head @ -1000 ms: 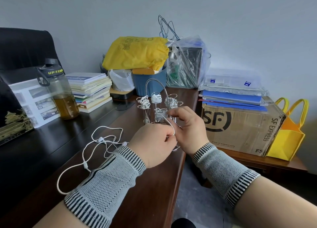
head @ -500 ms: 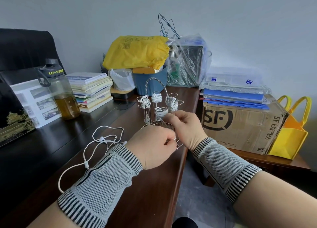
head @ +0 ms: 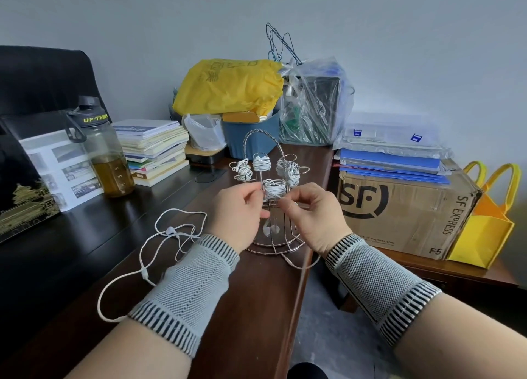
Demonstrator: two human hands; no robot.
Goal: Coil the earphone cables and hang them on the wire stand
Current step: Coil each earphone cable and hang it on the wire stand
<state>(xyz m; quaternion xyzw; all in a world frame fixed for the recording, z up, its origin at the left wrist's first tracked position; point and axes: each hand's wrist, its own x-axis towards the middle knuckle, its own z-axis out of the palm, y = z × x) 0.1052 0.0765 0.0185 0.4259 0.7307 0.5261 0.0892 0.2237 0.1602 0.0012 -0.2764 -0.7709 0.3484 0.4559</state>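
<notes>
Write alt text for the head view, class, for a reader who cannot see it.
Two hands, the left hand and right hand, pinch a white cable at a coil on the wire stand, which already holds several coils. A loose earphone cable lies on the dark desk to the left, with a bottle, books and a box around.

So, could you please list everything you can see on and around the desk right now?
wire stand: one, silver, desk edge between the hands
coiled earphone cables: about five, white, on the stand
loose earphone cable: one, white, on the desk left of the stand
water bottle: one, clear with black cap, left
book stack: one, pale, behind the bottle
yellow bag: one, on the blue tub
cardboard box: one, brown, right
yellow tote: one, far right
left hand: pinching cable at the stand
right hand: pinching cable at the stand
</notes>
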